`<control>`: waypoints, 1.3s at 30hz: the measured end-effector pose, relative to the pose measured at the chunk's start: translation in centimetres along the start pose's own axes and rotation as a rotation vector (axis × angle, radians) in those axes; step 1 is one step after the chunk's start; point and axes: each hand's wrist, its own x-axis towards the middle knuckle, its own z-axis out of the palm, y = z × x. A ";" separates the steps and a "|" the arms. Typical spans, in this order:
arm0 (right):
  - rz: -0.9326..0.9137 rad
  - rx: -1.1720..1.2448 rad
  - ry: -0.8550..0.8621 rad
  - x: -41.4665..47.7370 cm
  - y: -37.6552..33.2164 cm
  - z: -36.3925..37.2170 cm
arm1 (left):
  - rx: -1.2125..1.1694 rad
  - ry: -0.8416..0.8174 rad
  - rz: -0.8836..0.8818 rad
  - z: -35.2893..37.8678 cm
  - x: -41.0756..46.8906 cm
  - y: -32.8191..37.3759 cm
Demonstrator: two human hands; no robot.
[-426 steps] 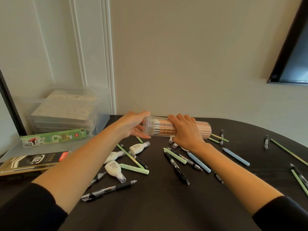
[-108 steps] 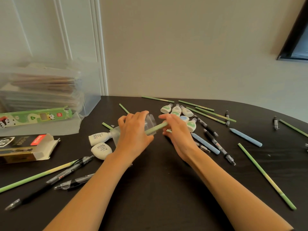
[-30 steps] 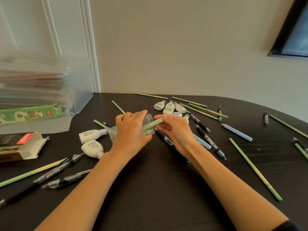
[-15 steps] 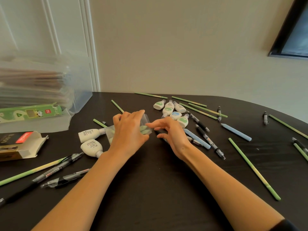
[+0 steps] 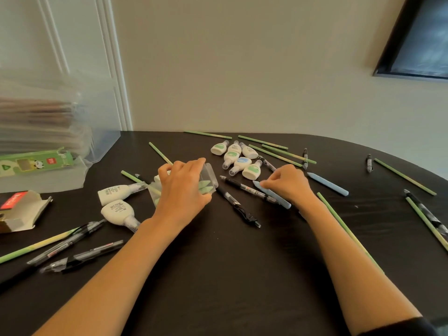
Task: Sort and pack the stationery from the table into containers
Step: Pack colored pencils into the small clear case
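Observation:
My left hand [image 5: 180, 190] grips a clear plastic case [image 5: 210, 177] lying on its side on the dark table [image 5: 230, 275]; green pen tips [image 5: 204, 185] show inside it. My right hand [image 5: 289, 184] is to its right, fingers curled down on a light blue pen [image 5: 274, 195] that lies on the table. A second light blue pen [image 5: 328, 184] lies further right. Several white correction-tape dispensers [image 5: 238, 157] cluster behind the hands, two larger ones [image 5: 116, 202] at the left. Black gel pens [image 5: 238, 206] and thin green pencils [image 5: 344, 229] are scattered around.
A clear storage bin [image 5: 60, 117] with stacked sheets stands at the back left, a green pencil box [image 5: 36, 162] in front of it. An open cardboard box [image 5: 20, 209] lies at the left edge. More pens [image 5: 72, 253] lie near the front left.
The green pen has gone fully into the case. My right hand left the case mouth, moved right and came down on the light blue pen. The left hand stayed on the case.

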 end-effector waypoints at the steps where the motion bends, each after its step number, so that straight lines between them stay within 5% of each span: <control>1: 0.017 -0.038 -0.024 0.2 0.2 0.2 | 0.005 0.000 0.009 0.0 0.0 0.0; 8: 0.037 -0.018 0.056 0.7 0.3 0.4 | 0.038 -0.022 0.036 0.3 -0.2 0.4; 13: -0.175 0.522 0.272 -1.6 -2.0 -0.9 | 0.060 -0.015 0.043 0.4 -0.2 0.6; 22: -0.122 1.138 0.151 -3.4 -4.4 1.0 | -0.024 0.017 0.043 0.3 -0.4 0.8; 39: -0.209 0.978 -0.076 -4.4 -4.9 3.8 | -0.208 0.036 0.015 0.3 -0.4 0.7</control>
